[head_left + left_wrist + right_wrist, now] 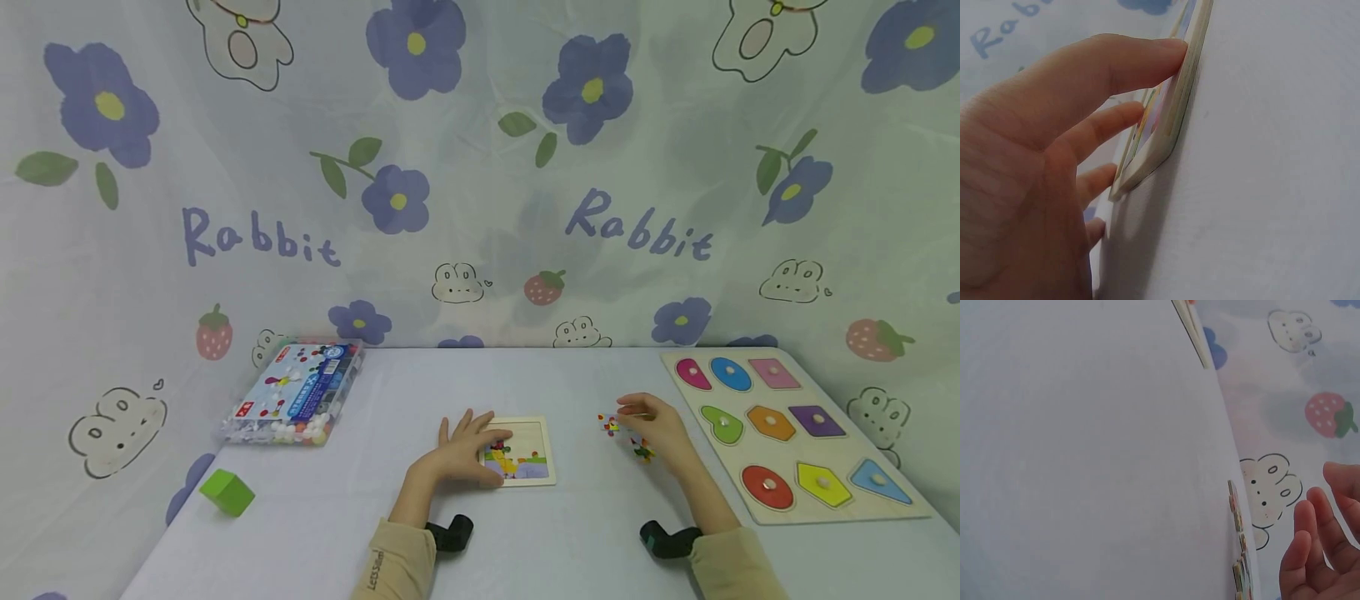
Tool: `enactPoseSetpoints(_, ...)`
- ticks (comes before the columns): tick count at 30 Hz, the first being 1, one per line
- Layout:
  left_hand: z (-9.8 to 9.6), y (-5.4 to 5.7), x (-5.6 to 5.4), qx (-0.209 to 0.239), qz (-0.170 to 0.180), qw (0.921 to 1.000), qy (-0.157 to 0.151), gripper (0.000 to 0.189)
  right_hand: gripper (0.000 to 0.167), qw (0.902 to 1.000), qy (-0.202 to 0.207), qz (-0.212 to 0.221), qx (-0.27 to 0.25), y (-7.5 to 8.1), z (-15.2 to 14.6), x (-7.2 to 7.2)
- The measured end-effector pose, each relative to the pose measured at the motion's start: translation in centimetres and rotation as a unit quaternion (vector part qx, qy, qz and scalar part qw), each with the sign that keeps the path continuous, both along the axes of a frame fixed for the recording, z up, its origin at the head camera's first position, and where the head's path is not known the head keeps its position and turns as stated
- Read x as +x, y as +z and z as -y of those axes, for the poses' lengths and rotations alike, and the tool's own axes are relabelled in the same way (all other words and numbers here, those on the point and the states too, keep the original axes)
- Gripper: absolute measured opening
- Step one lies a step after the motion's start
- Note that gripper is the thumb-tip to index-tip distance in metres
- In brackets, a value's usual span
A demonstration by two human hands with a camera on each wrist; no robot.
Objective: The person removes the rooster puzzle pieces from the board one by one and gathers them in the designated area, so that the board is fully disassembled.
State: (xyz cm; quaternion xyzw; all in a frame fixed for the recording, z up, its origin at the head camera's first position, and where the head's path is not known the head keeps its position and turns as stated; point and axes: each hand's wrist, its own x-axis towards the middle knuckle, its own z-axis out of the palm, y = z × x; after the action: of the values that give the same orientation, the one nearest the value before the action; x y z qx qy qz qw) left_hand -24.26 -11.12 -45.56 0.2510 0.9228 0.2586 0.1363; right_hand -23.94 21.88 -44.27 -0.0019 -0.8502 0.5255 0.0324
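Note:
A small wooden picture puzzle tray (534,450) lies flat in the middle of the table. My left hand (468,446) rests on its left part. In the left wrist view the thumb (1147,59) presses the tray's edge (1175,119) while straight fingers lie on the picture face. Several small colourful loose puzzle pieces (611,425) lie to the right of the tray. My right hand (648,425) hovers just over them with loosely bent fingers. The right wrist view shows those fingers (1313,547) relaxed with nothing in them, beside the pieces (1238,550) seen edge-on.
A wooden shape board (840,500) with knobbed coloured shapes lies at the right edge. A clear box of beads (296,392) sits at the back left, and a green cube (227,492) near the left edge. A printed cloth backdrop stands behind the table.

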Motion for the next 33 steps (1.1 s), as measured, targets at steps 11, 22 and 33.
enactPoseSetpoints(11,0.0,0.0,0.0,-0.002,-0.003,1.0,0.001,0.069,0.037,0.9973,0.044,-0.009,-0.058,-0.3,2.1,-0.3)
enactPoseSetpoints(22,0.0,-0.3,0.0,0.003,-0.003,1.0,0.002,0.074,0.029,0.998,0.046,0.001,-0.044,-0.7,4.9,-0.9)
enactPoseSetpoints(33,0.0,-0.1,-0.1,-0.001,0.007,0.9997,0.022,0.084,0.025,0.995,0.096,-0.008,-0.026,-0.7,8.7,-0.9)
